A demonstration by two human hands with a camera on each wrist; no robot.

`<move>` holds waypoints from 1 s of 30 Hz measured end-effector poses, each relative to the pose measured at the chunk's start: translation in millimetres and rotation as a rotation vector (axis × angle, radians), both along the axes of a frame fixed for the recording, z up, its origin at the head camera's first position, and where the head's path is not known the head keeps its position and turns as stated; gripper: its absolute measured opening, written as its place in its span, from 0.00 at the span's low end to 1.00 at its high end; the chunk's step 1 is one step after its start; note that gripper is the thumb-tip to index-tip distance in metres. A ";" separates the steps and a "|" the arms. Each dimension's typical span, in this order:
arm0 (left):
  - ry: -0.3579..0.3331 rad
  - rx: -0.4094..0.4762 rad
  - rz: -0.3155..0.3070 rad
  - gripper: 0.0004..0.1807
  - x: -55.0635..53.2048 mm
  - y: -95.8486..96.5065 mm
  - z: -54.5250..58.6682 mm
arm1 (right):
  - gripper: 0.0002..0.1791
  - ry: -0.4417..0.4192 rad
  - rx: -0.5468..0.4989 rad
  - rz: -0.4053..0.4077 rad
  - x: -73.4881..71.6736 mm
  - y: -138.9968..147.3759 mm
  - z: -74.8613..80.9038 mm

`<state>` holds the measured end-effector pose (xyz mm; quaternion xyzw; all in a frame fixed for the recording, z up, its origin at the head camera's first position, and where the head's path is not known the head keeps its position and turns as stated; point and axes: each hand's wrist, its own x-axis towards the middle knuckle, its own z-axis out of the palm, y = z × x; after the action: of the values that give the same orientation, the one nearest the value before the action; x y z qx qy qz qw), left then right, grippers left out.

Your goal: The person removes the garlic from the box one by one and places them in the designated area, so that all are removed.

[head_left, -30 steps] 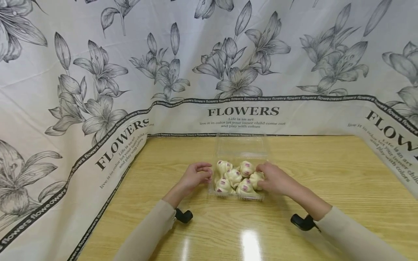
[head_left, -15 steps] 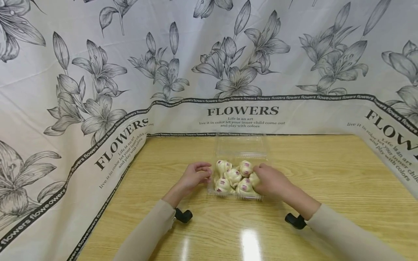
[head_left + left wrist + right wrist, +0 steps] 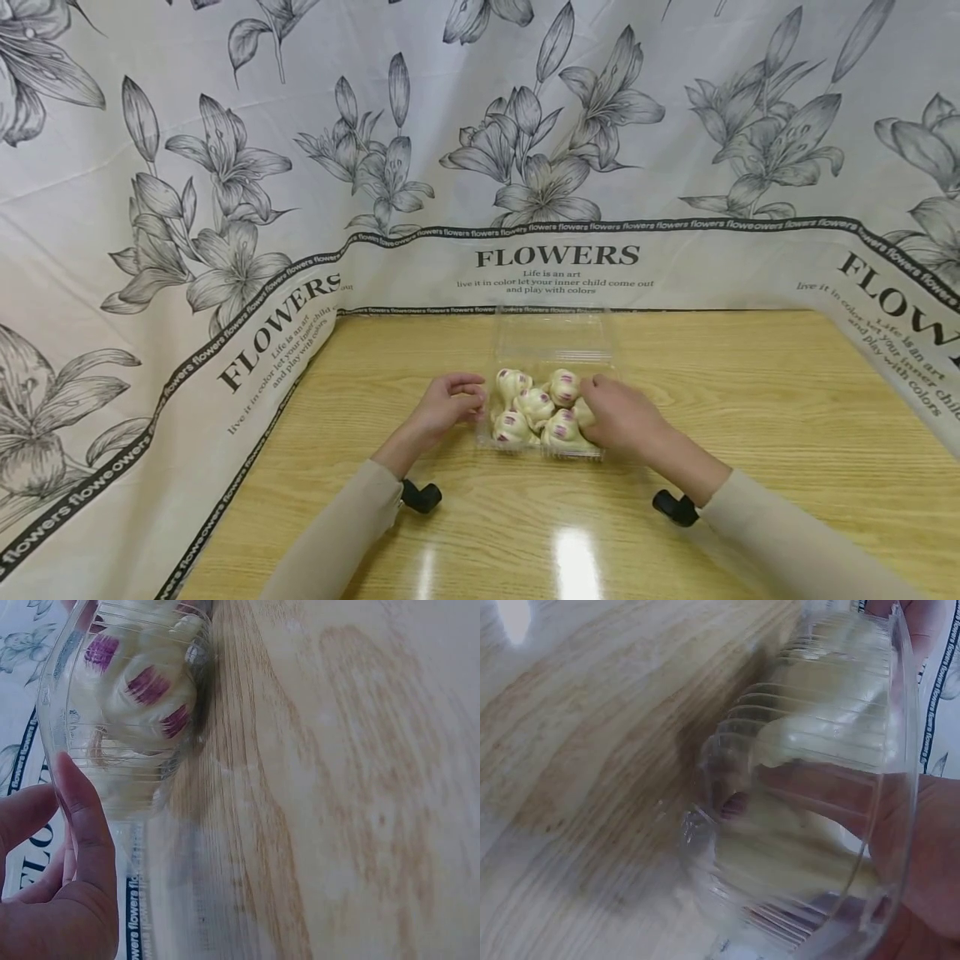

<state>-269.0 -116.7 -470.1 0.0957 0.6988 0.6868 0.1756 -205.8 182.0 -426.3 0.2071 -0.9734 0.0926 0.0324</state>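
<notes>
A clear plastic clamshell box stands with its lid raised at the back. Several cream garlic bulbs with purple patches fill it. My left hand pinches the left rim of the box between thumb and finger, close up in the left wrist view. On the other side my right hand reaches over the right wall and grips the rightmost garlic bulb, mostly covered by the hand. Through the box wall in the right wrist view, the thumb presses against this bulb; the other fingers are largely hidden.
The box rests on a light wood table. White cloth with flower prints and lettering closes off the back and both sides. Black wrist mounts sit under both forearms.
My right hand has shifted a little left and deeper into the box, covering more of the rightmost garlic bulb. The left hand stays at the rim.
</notes>
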 end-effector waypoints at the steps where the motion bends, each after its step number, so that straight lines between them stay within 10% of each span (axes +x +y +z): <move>1: 0.001 -0.002 0.000 0.23 0.0 -0.2 -0.3 | 0.24 0.006 0.001 0.000 0.5 0.7 1.2; 30: 0.002 -0.017 0.006 0.24 2.6 -0.5 2.4 | 0.32 0.095 -0.262 0.047 1.7 38.1 10.4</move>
<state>-266.4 -117.2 -467.8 0.0929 0.7052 0.6812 0.1736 -204.1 220.1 -415.9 0.2278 -0.9452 0.2099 0.1033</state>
